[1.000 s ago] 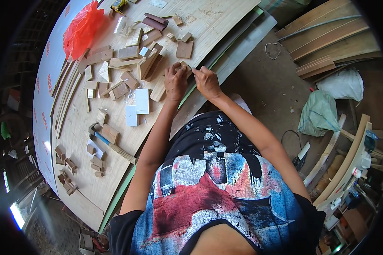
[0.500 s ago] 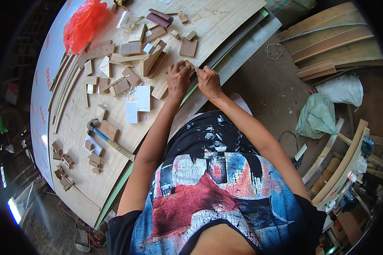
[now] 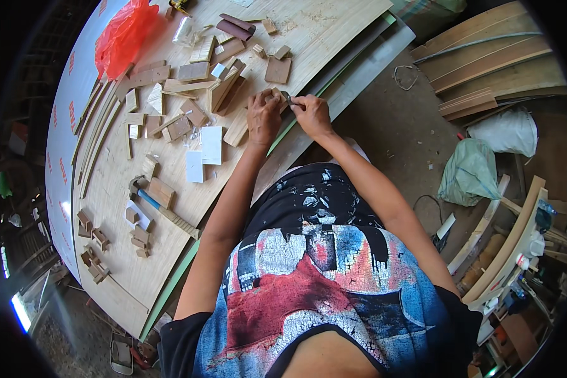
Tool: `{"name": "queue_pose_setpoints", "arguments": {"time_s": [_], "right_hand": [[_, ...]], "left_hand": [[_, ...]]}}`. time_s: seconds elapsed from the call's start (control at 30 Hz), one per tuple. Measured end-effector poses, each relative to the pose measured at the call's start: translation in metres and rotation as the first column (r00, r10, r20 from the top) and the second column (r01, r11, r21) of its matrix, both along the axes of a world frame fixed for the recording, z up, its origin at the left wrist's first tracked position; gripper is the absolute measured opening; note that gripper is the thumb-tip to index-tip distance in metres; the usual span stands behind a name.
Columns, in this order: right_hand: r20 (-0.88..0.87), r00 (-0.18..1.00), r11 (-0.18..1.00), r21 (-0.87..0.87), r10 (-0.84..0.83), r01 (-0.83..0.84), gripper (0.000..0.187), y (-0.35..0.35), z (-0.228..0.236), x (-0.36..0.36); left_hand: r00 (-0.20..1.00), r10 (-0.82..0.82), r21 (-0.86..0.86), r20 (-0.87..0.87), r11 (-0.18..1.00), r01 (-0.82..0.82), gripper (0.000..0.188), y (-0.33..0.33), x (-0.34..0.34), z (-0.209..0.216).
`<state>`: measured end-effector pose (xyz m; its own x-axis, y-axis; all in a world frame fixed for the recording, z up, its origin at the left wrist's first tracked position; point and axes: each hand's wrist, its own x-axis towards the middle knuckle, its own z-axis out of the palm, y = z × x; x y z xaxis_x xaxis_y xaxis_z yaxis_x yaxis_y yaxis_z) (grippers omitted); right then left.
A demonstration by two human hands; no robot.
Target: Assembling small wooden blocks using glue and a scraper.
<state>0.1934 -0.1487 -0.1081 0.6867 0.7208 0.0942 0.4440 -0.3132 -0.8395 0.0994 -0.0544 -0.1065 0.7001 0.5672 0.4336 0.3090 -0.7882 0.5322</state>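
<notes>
Near the right edge of the wooden worktop (image 3: pixel 189 208), my left hand (image 3: pixel 263 118) is closed on a small light-brown wood piece (image 3: pixel 276 92), mostly hidden by the fingers. Under that hand lies a pale wood strip (image 3: pixel 235 130), its near end showing. My right hand (image 3: pixel 312 115) pinches a small dark flat object (image 3: pixel 286 97), perhaps a blade, whose tip touches or nearly touches the wood piece. Just left of the hands are a wedge-shaped wood block (image 3: pixel 223 88) and two white cards (image 3: pixel 212 145). A square brown wood tile (image 3: pixel 278 70) sits beyond them.
A hammer (image 3: pixel 146 196) with a blue and wooden handle lies on the worktop's near left. Many small wood blocks (image 3: pixel 177 128), long thin strips (image 3: pixel 104 135) and a red plastic bag (image 3: pixel 125 39) spread further left. Sacks (image 3: pixel 469 171) and planks (image 3: pixel 485 47) stand at right.
My right hand has moved slightly right, away from my left hand, and the dark flat object between them now shows. My left hand has barely shifted.
</notes>
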Motion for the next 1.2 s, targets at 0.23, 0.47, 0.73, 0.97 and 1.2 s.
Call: {"name": "queue_pose_setpoints", "arguments": {"time_s": [0.23,0.47,0.73,0.97,1.2], "right_hand": [[0.443,0.885,0.987,-0.137,0.141,-0.089,0.014,-0.001,0.011,-0.014],[0.426,0.895,0.984,-0.166,0.129,-0.063,0.012,0.006,0.009,-0.015],[-0.048,0.998,0.999,-0.031,-0.043,0.042,0.017,0.003,-0.001,0.005],[0.054,0.998,0.999,0.037,-0.019,0.017,0.015,0.001,0.008,-0.001],[0.295,0.955,0.998,-0.053,0.037,-0.023,0.012,0.003,0.011,-0.006]], "left_hand": [[0.999,0.019,0.007,-0.026,1.0,-0.019,0.015,0.001,0.0,-0.001],[1.0,0.01,0.037,-0.027,0.999,-0.009,0.015,0.001,0.001,-0.004],[1.0,0.012,0.016,-0.028,1.0,-0.012,0.015,0.0,0.0,-0.001],[1.0,0.014,0.02,-0.018,1.0,-0.013,0.014,0.002,-0.001,0.0],[1.0,0.023,-0.003,0.0,1.0,-0.023,0.014,0.0,0.001,0.002]]}}
